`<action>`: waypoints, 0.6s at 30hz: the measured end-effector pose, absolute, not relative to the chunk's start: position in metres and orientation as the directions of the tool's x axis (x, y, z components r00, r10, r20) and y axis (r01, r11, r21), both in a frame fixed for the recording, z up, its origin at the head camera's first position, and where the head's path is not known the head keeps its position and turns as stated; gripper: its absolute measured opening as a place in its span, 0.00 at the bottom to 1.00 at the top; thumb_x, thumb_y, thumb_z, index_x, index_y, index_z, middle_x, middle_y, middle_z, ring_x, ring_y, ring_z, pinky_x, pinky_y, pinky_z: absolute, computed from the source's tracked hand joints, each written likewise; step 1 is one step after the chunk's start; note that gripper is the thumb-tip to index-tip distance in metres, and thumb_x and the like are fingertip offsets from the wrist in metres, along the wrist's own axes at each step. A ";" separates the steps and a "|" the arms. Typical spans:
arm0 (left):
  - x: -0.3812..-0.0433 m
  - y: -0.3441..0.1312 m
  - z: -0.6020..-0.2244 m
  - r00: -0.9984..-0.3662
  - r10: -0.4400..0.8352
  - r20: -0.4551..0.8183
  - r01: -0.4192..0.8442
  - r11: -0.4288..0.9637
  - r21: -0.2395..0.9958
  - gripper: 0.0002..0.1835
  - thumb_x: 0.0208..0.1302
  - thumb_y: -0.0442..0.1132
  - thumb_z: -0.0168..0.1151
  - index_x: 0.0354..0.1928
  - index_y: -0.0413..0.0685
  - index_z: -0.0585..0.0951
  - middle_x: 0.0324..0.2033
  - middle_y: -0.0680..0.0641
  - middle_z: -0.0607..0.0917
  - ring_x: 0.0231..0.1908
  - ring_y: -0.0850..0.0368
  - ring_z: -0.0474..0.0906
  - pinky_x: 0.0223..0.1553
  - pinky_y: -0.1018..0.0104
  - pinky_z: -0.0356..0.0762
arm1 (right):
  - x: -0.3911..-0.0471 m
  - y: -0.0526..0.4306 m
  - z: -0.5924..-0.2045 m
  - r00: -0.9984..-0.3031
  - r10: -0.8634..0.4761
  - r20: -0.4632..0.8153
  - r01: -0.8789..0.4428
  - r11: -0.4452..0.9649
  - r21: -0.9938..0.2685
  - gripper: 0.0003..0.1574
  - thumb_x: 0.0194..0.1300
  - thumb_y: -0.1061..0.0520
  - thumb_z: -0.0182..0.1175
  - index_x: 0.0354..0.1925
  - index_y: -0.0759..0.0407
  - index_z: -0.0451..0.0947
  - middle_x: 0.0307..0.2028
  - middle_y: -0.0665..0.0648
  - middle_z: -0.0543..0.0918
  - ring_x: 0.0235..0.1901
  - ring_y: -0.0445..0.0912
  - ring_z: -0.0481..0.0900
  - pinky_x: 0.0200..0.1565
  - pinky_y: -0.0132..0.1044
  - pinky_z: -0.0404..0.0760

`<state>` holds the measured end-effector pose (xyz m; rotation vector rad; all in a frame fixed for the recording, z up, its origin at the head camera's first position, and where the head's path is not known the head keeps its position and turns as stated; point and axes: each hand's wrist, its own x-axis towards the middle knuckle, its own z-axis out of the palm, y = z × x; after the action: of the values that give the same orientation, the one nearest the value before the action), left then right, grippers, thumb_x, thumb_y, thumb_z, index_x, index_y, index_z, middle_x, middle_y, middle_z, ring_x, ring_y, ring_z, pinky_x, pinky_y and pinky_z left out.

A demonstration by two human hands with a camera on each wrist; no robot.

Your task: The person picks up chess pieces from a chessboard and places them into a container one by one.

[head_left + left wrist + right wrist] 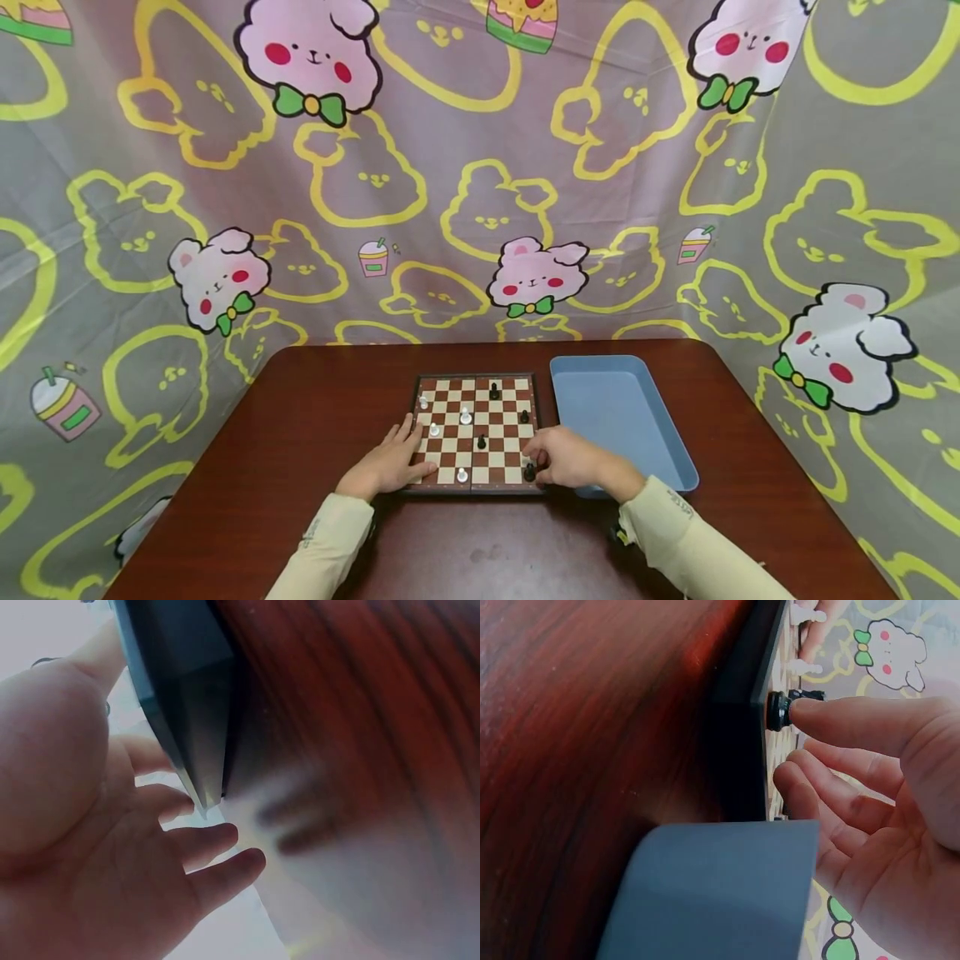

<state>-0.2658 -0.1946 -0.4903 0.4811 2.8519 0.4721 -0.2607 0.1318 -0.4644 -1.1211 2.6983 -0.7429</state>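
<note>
Reddish-brown counter (337, 400): glossy, with dark streaks of wood grain; it carries the board and the tray.
Chessboard (450, 387): square, chequered in cream and brown, with a thin dark border and a seam down the middle; it lies left of the tray.
White pieces (466, 415): four small, pale, turned shapes with rounded tops, all standing on the board's left half.
Black pieces (494, 391): four, dark, on the right half; the one at the near right corner (778, 711) has a shiny, ringed base.
Left hand (390, 460): fingers extended and spread along the board's left edge, thumb reaching over the near corner.
Right hand (566, 457): thumb tip against the corner black piece, fingers bent; whether they pinch it, I cannot tell.
Tray (615, 408): blue-grey, smooth, oblong, round-cornered.
Sleeves (322, 533): cream cloth.
Backdrop (480, 125): greyish, creased fabric with yellow outlines and cartoon animals.
</note>
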 end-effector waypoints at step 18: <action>-0.266 -0.193 -0.485 -0.918 0.357 -0.172 0.281 0.892 0.354 0.45 0.64 0.59 0.57 0.71 0.35 0.54 0.71 0.34 0.46 0.68 0.38 0.51 0.62 0.48 0.59 | -0.265 0.127 -0.470 -0.674 -0.735 0.075 -0.690 0.589 -0.422 0.15 0.48 0.62 0.72 0.38 0.59 0.84 0.32 0.48 0.79 0.30 0.37 0.74 0.33 0.30 0.74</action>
<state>-0.2661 -0.1934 -0.4851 0.4838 2.8260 0.4772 -0.2652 0.1272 -0.4702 -1.2165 2.7035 -0.6468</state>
